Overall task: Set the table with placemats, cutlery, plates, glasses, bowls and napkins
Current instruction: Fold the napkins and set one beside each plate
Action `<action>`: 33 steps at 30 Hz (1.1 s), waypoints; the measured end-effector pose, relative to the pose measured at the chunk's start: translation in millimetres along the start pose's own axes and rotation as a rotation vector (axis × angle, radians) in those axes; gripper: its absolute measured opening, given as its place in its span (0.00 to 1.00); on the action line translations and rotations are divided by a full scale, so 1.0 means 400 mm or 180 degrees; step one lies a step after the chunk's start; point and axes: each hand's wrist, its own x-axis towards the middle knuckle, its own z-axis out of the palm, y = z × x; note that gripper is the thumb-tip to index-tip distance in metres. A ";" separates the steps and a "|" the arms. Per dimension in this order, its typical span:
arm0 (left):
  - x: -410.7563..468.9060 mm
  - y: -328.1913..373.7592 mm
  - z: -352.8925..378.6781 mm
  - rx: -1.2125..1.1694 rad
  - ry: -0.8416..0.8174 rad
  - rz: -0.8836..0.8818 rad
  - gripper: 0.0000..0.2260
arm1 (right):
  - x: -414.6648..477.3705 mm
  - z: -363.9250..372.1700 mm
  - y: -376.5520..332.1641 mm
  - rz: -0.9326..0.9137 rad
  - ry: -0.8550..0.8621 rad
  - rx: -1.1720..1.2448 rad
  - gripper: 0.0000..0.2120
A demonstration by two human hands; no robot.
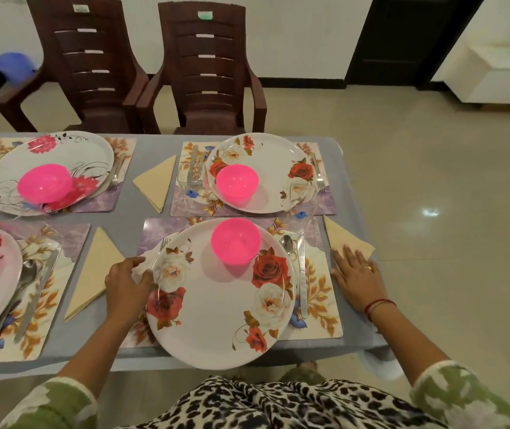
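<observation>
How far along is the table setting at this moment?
Done: all four visible placemats carry a plate, pink bowl and cutlery; two napkins lie between them. In hand: right hand presses a third napkin flat, left hand holds the near plate's rim. Left: glasses show only by the far right plate; elsewhere unclear.

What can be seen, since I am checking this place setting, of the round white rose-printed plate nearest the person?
The round white plate looks like glossy melamine, printed with red and cream roses. It lies flat on a floral placemat, its near edge reaching past the mat. A pink plastic bowl stands on its far part. The left hand curls against its left rim; whether it grips is unclear. A fork shows its tines by that rim; a spoon and knife lie just right.
</observation>
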 end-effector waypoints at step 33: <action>-0.008 -0.094 -0.014 0.0328 0.0043 0.0053 0.12 | -0.134 0.012 -0.142 0.0227 0.1703 0.1823 0.10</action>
